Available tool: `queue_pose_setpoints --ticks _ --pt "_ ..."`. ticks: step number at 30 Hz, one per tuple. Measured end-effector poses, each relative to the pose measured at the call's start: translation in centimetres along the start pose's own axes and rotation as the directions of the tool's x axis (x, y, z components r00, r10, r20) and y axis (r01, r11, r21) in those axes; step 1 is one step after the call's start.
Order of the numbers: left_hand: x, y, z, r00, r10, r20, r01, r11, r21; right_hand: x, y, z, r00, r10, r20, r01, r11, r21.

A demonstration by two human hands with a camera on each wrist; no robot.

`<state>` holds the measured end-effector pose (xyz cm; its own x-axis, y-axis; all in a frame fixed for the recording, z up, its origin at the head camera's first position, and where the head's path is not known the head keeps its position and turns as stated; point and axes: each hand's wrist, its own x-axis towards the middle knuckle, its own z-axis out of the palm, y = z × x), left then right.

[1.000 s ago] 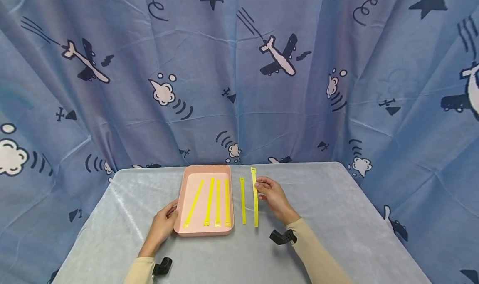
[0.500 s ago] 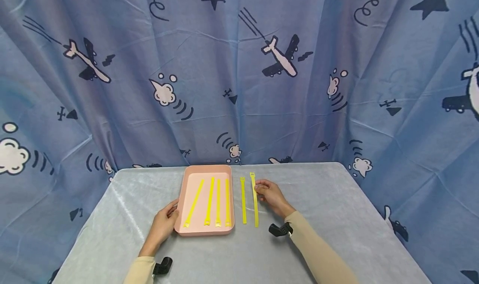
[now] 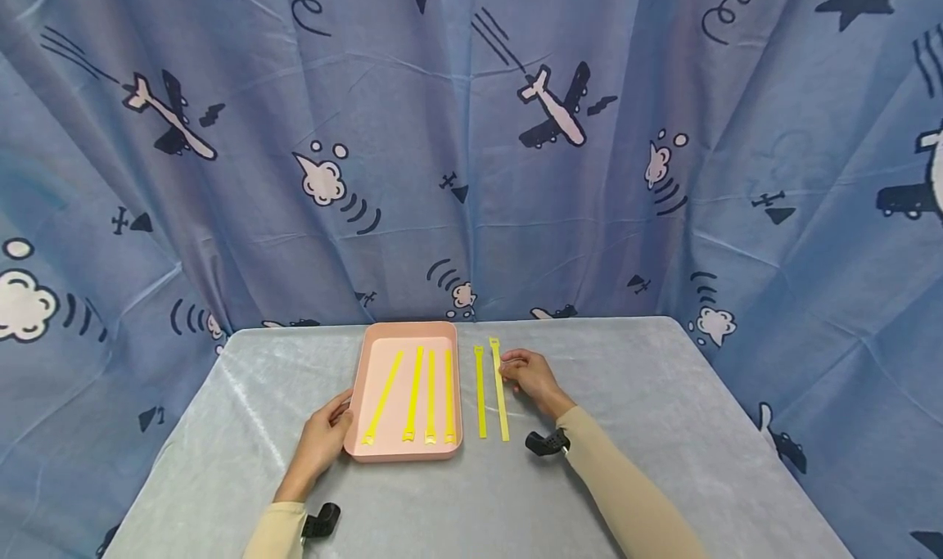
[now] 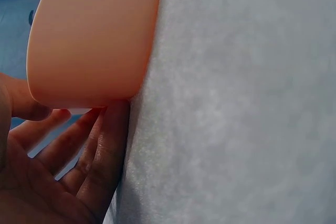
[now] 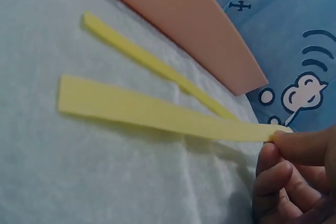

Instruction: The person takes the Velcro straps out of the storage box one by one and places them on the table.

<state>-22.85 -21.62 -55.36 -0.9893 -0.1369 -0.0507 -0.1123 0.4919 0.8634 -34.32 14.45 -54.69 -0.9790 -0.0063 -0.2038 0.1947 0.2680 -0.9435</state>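
My right hand (image 3: pixel 532 379) pinches a yellow cable tie (image 3: pixel 498 391) between thumb and fingertips, near its slotted head. In the right wrist view this flat strap (image 5: pixel 142 109) stretches left from the thumb, with its shadow on the cloth below. Beside it a second yellow cable tie (image 5: pixel 152 64) lies on the cloth, between the held one and the tray. My left hand (image 3: pixel 318 438) rests at the left side of the pink tray (image 3: pixel 401 454). Its fairly straight fingers (image 4: pixel 107 145) touch the outer wall, the thumb near the rim.
Several yellow cable ties (image 3: pixel 430 395) lie lengthwise inside the tray, slotted heads toward me. A grey cloth (image 3: pixel 427 510) covers the table. Behind its far edge hangs a blue curtain (image 3: pixel 412 248) printed with planes and clouds.
My right hand has moved slightly left and the held cable tie has come down, closer to the one lying beside the tray. My left hand and the tray stay in place.
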Motion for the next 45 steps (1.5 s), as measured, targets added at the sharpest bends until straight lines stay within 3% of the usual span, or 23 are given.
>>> queue_pose_setpoints --ticks 8,23,34,40,45 --pt "0.1 0.2 -0.2 1.0 0.008 -0.001 -0.008 1.0 0.003 0.6 0.4 0.3 0.998 0.047 -0.047 -0.049 0.998 -0.037" --pt "0.0 0.5 -0.2 1.0 0.001 0.006 -0.001 1.0 0.003 0.7 1.0 0.4 0.995 0.002 -0.101 -0.008 0.998 -0.058" --pt "-0.4 0.1 -0.2 1.0 0.004 0.011 -0.004 1.0 0.006 0.5 1.4 -0.1 0.999 0.002 -0.035 0.0 0.999 0.052" --pt "-0.4 -0.1 0.0 1.0 0.008 0.009 -0.008 1.0 0.016 -0.1 1.5 -0.2 0.998 -0.059 0.005 0.058 0.99 0.132" --pt "-0.3 -0.1 -0.1 1.0 0.012 0.002 -0.012 1.0 0.005 -0.8 0.4 0.2 0.993 -0.118 0.031 0.111 0.981 0.158"
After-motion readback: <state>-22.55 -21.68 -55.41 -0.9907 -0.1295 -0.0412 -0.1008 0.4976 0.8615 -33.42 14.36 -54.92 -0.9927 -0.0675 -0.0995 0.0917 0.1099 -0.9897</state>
